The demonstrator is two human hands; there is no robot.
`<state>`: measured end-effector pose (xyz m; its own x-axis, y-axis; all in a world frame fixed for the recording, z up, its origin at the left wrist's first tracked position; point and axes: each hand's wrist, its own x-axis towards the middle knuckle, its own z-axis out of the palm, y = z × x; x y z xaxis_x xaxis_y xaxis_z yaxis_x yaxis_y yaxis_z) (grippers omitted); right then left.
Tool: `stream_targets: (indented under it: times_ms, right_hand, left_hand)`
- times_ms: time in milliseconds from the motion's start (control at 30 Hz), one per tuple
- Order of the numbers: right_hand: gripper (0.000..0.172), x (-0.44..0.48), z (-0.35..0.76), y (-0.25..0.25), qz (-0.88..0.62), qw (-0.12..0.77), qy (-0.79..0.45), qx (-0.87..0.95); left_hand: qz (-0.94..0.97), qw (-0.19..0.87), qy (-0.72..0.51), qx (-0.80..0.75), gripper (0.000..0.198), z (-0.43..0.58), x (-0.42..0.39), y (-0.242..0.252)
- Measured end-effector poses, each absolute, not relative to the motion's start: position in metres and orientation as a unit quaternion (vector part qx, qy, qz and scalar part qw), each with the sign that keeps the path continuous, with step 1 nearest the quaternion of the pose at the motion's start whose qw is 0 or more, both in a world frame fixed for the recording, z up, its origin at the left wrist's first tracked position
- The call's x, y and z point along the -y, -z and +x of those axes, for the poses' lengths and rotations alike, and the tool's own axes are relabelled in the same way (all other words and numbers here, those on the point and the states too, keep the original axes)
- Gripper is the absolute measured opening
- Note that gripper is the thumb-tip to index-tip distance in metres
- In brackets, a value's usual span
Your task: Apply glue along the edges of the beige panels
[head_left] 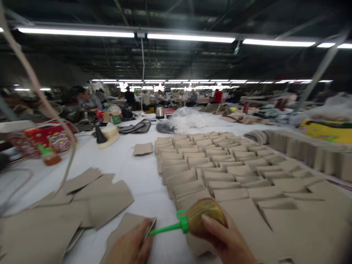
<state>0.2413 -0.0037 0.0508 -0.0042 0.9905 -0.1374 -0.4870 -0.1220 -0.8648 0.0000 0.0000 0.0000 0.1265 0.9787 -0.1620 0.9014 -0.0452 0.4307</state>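
My right hand [222, 234] is wrapped round a squeeze bottle [205, 216] of amber liquid, tipped on its side. Its long green nozzle [167, 230] points left, and the tip meets or nearly meets the edge of a beige fabric piece [125, 224]. Between thumb and fingers, my left hand [132, 244] pinches that piece near the nozzle tip. Rows of overlapping beige pieces [225, 176] cover the table to the right. More flat beige pieces [44, 220] lie in a loose pile on the left.
A white-topped table [132, 176] spreads out ahead. At its left stand a second green-tipped bottle [51, 157], a red box [55, 137] and a hanging cable [41, 91]. Plastic bags [189, 119] and a kettle [160, 112] sit farther back. Several people work in the background.
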Motion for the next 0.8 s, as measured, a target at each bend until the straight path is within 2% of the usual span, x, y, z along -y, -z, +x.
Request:
stream_targets:
  times_ms: [33,200,500,800]
  right_hand:
    - [0.048,0.003,0.242,-0.05,-0.417,0.582,-0.611,0.338]
    - [0.064,-0.009,0.242,-0.04,-0.532,0.502,-0.459,0.504]
    - [0.056,-0.012,0.228,-0.031,-0.538,0.438,-0.282,0.662]
    - [0.047,-0.022,0.229,-0.017,-0.476,0.417,-0.173,0.754]
  left_hand:
    - [0.722,0.227,-0.1,-0.646,0.041,0.002,0.003,-0.005]
    - [0.718,0.24,-0.126,-0.641,0.041,0.001,0.005,-0.016]
    - [0.726,0.237,-0.126,-0.633,0.042,-0.001,0.009,-0.018]
    - [0.723,0.227,-0.097,-0.645,0.039,0.002,0.012,-0.021]
